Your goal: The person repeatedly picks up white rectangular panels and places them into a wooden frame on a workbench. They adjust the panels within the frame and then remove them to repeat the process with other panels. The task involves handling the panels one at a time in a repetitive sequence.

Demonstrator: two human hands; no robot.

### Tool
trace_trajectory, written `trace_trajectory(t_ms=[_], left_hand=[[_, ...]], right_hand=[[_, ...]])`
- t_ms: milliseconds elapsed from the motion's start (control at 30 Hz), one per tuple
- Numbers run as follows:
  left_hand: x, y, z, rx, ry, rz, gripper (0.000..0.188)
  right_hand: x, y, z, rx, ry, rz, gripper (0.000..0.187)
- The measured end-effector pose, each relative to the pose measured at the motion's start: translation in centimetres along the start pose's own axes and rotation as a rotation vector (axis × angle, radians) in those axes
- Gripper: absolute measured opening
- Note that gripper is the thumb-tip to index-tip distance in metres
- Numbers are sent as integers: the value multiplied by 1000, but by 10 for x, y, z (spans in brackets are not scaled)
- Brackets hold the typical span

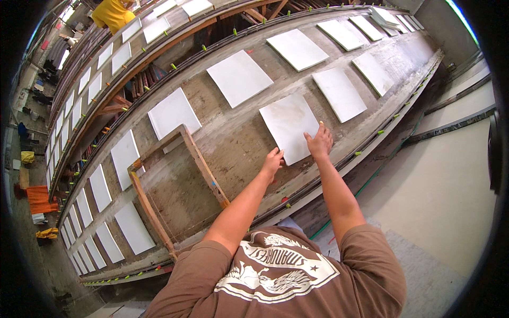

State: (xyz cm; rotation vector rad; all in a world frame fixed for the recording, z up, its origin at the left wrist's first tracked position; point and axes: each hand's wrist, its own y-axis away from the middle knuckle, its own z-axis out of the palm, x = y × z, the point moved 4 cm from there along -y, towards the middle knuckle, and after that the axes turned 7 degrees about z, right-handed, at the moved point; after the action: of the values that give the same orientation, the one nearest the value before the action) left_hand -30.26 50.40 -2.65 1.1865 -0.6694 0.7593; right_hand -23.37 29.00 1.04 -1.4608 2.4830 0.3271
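A white rectangular panel [289, 119] with faint grey smudges lies on the long brown-stained table, right in front of me. My left hand [272, 164] grips its near left corner with the fingers bent at the edge. Around its right edge is my right hand [319, 142], thumb on the top face and fingers along the side. To the left, an open wooden frame [204, 167] rests on the table. Past the held panel sit another white panel [239, 78] and, to the right, a similar one [339, 94].
Several more white panels stand in two rows along the table [222, 143], with a small stack [385, 20] at the far right end. Green clips [358, 153] line the table's edges. A second panel-covered table [143, 53] runs behind, with a person in yellow [112, 17] beyond it.
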Motion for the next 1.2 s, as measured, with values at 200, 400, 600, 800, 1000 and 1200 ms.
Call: trace_trajectory(t_ms=[200, 400, 600, 800, 1000, 1200], left_hand=[[7, 4, -20, 181, -114, 138, 75], [13, 23, -64, 231, -149, 488, 52], [48, 101, -118, 237, -182, 584, 43], [54, 199, -207, 520, -546, 628, 45], [11, 296, -316, 835, -982, 612, 49], [-40, 362, -394, 1017, -1128, 414, 58]], right_hand=[[24, -7, 6, -41, -255, 88, 57], [12, 11, 17, -312, -721, 151, 48], [-60, 60, 0, -448, -1037, 9, 68], [-168, 167, 1, -501, -1096, -153, 63], [-240, 276, 73, -582, -1011, -232, 65], [-286, 356, 129, -528, -789, -370, 60]])
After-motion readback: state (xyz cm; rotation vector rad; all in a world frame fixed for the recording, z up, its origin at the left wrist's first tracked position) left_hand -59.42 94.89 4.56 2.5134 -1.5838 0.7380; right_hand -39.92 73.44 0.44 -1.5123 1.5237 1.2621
